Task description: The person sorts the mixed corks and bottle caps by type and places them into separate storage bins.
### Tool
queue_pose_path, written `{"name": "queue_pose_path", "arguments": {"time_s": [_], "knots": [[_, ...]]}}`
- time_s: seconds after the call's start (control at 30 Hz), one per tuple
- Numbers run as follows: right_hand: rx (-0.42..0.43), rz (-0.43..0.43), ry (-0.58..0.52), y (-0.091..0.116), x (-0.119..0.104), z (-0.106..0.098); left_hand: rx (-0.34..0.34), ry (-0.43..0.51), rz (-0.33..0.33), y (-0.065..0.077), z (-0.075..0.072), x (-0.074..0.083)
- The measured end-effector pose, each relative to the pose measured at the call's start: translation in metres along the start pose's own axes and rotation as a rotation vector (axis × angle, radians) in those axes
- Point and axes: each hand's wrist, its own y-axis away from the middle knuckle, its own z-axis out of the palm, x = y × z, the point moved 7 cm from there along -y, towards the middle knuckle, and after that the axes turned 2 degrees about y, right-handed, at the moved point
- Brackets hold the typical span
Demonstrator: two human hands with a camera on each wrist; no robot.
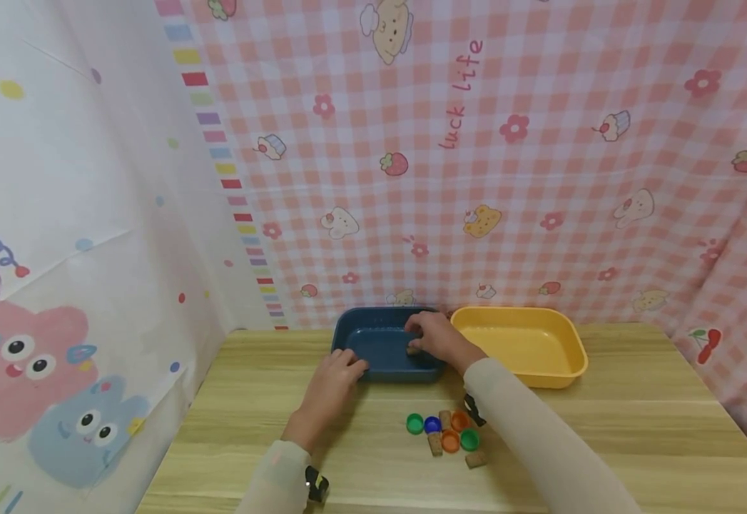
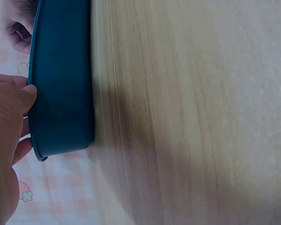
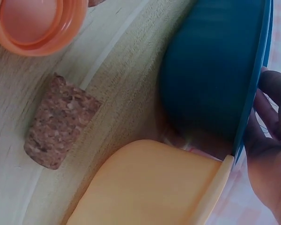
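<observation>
Pink gingham cloth [image 1: 527, 171] hangs behind a wooden tabletop [image 1: 643, 428]. The left hand [image 1: 333, 374] grips the rim of a blue tray [image 1: 392, 375]; inside it, the right hand [image 1: 436, 335] appears to pinch a cork [image 1: 414, 350], which loosened fingertips could let roll.
</observation>
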Motion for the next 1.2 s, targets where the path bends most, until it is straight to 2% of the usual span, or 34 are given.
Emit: {"name": "queue_pose_path", "arguments": {"time_s": [0.13,0.43,0.67,0.93,1.2], "knots": [[0.021,-0.005,-0.029,0.002,0.001,-0.002,-0.014,0.007,-0.012,0.001,0.0,0.0],[0.074,-0.019,-0.117,0.014,-0.005,-0.015,0.001,-0.001,-0.006,0.002,0.0,0.0],[0.132,-0.063,-0.178,0.025,-0.008,-0.025,0.017,0.006,0.0,0.003,0.0,0.0],[0.165,-0.069,-0.301,0.047,-0.009,-0.035,0.011,0.016,-0.013,0.001,-0.002,0.001],[0.175,-0.065,-0.351,0.069,-0.012,-0.039,0.01,0.019,-0.013,0.001,-0.001,0.0]]}}
